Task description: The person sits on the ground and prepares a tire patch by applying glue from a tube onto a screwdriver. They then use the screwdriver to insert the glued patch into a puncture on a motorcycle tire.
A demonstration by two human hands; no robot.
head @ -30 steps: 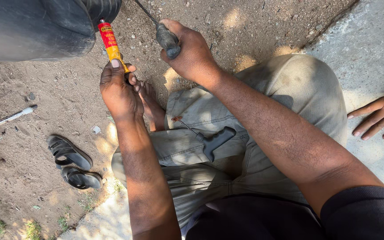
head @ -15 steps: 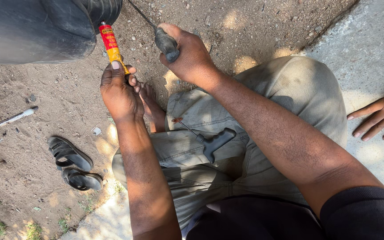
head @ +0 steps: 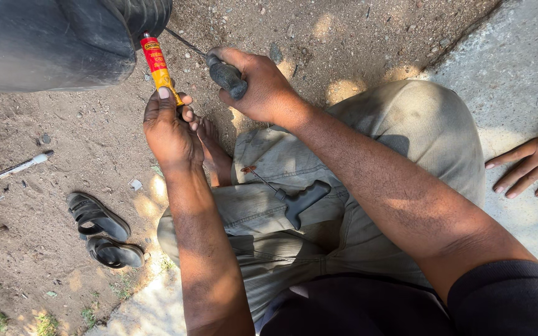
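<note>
In the head view, the black tyre (head: 57,43) fills the upper left of the frame, and both hands work just under its tread. The left hand (head: 169,127), left of centre, is closed round the bottom of a small tube (head: 155,62), pinching it upright so that its nozzle end meets the rubber; held this way, the tip points straight at the spot being worked. The tube is slim, red at the top and yellow lower down, with small print too fine to make out. The right hand (head: 263,87), upper centre, grips the dark handle of a probe tool (head: 225,76), whose thin shaft slants up into the tyre beside the tube. A second T-handled tool (head: 297,202) lies on the lap, within easy reach. Black sandals (head: 104,230) rest on the dirt at lower left. Another person's hand (head: 530,165) lies flat on the concrete at the right edge.
</note>
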